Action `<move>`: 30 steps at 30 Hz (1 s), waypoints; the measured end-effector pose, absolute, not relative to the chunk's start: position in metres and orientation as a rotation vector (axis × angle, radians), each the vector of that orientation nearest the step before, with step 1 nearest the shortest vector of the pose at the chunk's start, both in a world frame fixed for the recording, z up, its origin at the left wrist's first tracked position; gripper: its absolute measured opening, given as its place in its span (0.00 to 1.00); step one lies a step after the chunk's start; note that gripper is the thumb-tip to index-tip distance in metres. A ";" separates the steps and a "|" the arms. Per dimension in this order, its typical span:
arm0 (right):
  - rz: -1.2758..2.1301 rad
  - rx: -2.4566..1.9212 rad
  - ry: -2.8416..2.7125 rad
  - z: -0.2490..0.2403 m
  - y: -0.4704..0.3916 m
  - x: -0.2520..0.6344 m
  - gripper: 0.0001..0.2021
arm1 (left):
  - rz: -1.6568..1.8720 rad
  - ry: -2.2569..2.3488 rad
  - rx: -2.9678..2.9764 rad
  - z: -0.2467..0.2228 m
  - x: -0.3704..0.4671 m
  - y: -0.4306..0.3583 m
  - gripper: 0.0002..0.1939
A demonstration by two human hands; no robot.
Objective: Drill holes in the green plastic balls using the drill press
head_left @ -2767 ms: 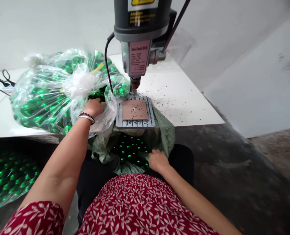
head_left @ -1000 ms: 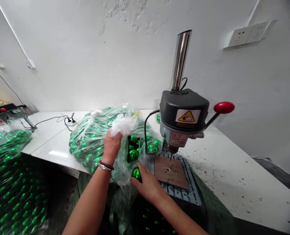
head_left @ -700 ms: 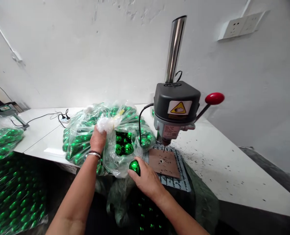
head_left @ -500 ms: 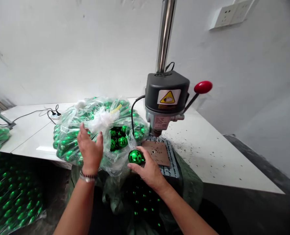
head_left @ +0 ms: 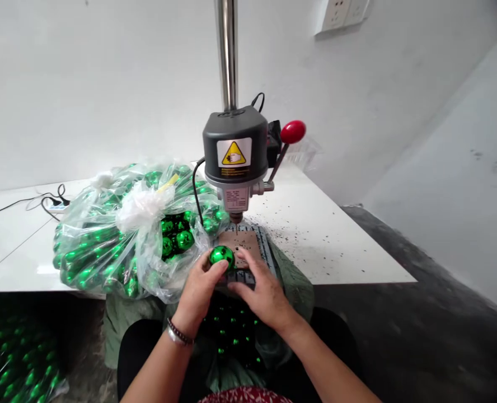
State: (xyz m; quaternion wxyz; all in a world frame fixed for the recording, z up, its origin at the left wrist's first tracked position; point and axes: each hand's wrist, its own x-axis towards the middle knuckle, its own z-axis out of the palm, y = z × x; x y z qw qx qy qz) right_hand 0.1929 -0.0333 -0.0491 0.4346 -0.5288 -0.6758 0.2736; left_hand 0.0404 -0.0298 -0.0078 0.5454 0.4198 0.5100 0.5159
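A shiny green bauble (head_left: 222, 256) is held between the thumb and fingers of my left hand (head_left: 198, 288), just in front of the drill press table. My right hand (head_left: 266, 291) is beside it on the right, thumb and fingers apart, with nothing between them. Behind both hands stands the drill press (head_left: 235, 148), its bit above a brown board (head_left: 248, 244) with a small hole in it. To the left lies a clear plastic bag (head_left: 101, 246) of green baubles, torn open on its near side.
The press has a red-knobbed lever (head_left: 292, 132) on its right. Dark shavings dot the white table (head_left: 349, 257). An open sack of green baubles (head_left: 234, 330) hangs below my hands. More bagged baubles (head_left: 13, 358) lie low at left. A power strip (head_left: 57, 207) sits behind the bag.
The bauble has passed from my right hand to my left, which came in from beside the bag. My right hand has opened. The view has swung to the right.
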 end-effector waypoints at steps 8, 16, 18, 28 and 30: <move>0.613 -1.466 -1.519 -0.050 -0.044 0.251 0.17 | 1.074 1.614 1.360 -0.020 0.051 0.028 0.23; 0.617 -1.455 -1.520 -0.046 -0.046 0.257 0.17 | 0.921 1.758 1.624 -0.021 0.060 0.028 0.24; 0.604 -1.460 -1.526 -0.044 -0.043 0.257 0.17 | 0.852 1.828 1.745 -0.020 0.063 0.026 0.26; 0.621 -1.382 -1.836 -0.029 0.014 0.224 0.20 | 0.839 1.829 2.028 -0.032 0.071 0.015 0.29; 0.654 -1.383 -1.931 -0.027 0.027 0.214 0.23 | 0.871 1.776 1.971 -0.033 0.069 0.017 0.29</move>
